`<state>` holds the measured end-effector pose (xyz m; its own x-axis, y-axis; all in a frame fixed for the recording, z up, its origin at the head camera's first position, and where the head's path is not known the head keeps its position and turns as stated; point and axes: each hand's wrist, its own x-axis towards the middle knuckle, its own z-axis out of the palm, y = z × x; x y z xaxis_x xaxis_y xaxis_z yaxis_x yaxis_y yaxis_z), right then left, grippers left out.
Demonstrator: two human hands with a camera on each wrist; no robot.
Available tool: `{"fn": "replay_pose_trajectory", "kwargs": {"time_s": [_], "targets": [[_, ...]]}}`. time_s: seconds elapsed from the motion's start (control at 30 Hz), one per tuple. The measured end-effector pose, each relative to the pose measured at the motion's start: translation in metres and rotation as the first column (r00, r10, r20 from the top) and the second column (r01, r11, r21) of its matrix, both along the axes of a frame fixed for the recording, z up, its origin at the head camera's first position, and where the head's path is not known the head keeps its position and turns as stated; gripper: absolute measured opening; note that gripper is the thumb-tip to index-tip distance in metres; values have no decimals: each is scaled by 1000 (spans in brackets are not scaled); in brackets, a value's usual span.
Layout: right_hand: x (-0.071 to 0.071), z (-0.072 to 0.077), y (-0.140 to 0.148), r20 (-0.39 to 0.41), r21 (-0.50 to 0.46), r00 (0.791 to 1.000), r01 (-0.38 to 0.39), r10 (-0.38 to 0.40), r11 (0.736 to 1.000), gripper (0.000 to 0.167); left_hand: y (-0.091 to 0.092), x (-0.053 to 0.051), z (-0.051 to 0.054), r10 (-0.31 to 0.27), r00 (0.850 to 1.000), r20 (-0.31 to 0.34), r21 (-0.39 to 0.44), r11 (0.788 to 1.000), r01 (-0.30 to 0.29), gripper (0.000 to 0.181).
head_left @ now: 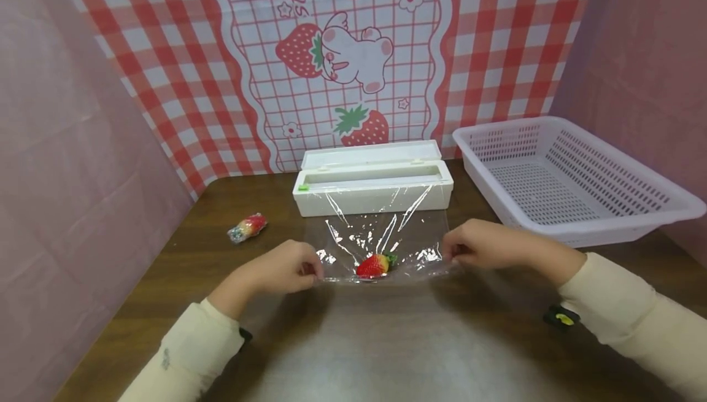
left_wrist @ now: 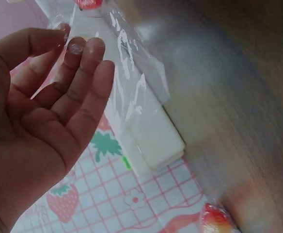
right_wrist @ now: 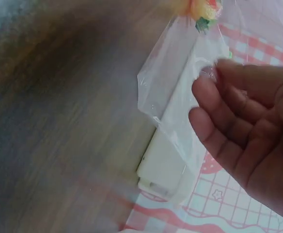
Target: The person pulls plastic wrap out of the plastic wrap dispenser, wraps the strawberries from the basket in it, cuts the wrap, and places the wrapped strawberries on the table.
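Note:
Clear cling film point(head_left: 409, 236) stretches forward out of a white dispenser box point(head_left: 375, 199) whose lid stands up at the back. A strawberry point(head_left: 373, 266) with a green top lies at the film's near edge, midway between the hands. My left hand point(head_left: 287, 267) pinches the near left corner of the film between thumb and fingertips; the left wrist view shows the same hand point(left_wrist: 54, 87) at the film. At the opposite corner my right hand point(head_left: 480, 245) pinches the film, and the right wrist view shows its thumb and index finger point(right_wrist: 209, 94) meeting on it.
A film-wrapped strawberry point(head_left: 247, 228) lies on the brown table point(head_left: 353, 353) to the left. At the right back stands a white perforated basket point(head_left: 585, 205). A red-and-white checked strawberry cloth point(head_left: 491, 64) hangs behind, with pink curtains point(head_left: 83, 144) at the sides.

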<state>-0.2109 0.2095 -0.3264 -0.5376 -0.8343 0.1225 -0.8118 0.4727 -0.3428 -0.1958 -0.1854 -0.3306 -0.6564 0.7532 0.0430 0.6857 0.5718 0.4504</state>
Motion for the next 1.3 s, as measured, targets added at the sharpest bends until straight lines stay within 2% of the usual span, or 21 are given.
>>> {"fn": "replay_pose_trajectory", "kwargs": {"time_s": [0.1, 0.2, 0.33, 0.47, 0.63, 0.87, 0.97, 1.13, 1.2, 1.3], "targets": [[-2, 2, 1, -56, -27, 997, 47, -49, 999, 17, -3, -6, -1, 53, 999, -10, 39, 998, -52, 5], [-3, 2, 0, -105, -33, 991, 86, -89, 996, 17, -5, -11, -2, 101, 995, 9, 85, 991, -101, 4], [-6, -1, -3, -131, -39, 975, 176, -179, 984, 16, -4, -19, -4, 154, 988, 33, 138, 978, -157, 6], [-10, -7, -8, -137, -28, 957, 256, -257, 966, 17, -1, -26, -8, 188, 982, -9, 141, 973, -185, 7], [-14, -16, -13, -106, 37, 949, 301, -296, 953, 19, 5, -36, -16, 174, 978, -112, 98, 982, -164, 4], [-18, -20, -18, -58, 169, 952, 306, -300, 937, 23, 15, -43, -25, 111, 977, -182, 5, 994, -112, 8], [-20, -20, -20, -81, 196, 949, 314, -304, 929, 25, 19, -43, -26, 87, 974, -207, -45, 994, -99, 9], [-21, -21, -25, -155, 179, 930, 359, -334, 916, 35, 23, -42, -25, 116, 972, -202, -134, 980, -145, 14], [-22, -25, -27, -195, 146, 927, 350, -319, 925, 39, 24, -42, -25, 132, 969, -210, -157, 973, -167, 18], [-24, -32, -26, -245, 118, 940, 271, -236, 955, 36, 24, -41, -25, 126, 962, -244, -167, 971, -170, 21]]}}
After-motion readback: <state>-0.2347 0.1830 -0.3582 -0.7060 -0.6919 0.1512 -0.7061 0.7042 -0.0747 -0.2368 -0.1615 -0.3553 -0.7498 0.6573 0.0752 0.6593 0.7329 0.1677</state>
